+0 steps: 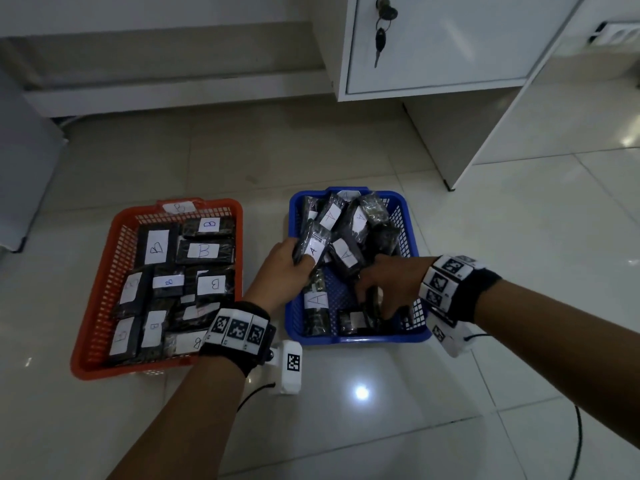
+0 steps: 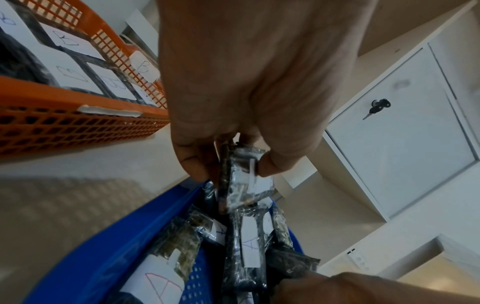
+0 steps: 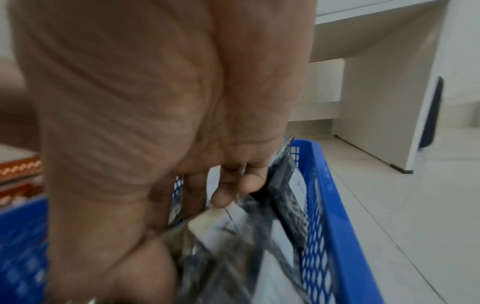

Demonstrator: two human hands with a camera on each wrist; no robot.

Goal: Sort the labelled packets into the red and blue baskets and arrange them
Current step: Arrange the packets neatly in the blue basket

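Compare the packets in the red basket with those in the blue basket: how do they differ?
Packets in the red basket carry B labels and lie flat in rows; those in the blue basket carry A labels and sit heaped, leaning on each other. Both hands reach only into the blue one. Both hold dark wrapped packets with white labels.

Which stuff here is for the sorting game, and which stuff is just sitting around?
For the job:
- red basket holding B packets
- blue basket holding A packets
- A packet held in the left hand
- right hand gripping a packet down in the blue basket

Just lying about:
- white cabinet with keys in its lock
- black cable on the floor
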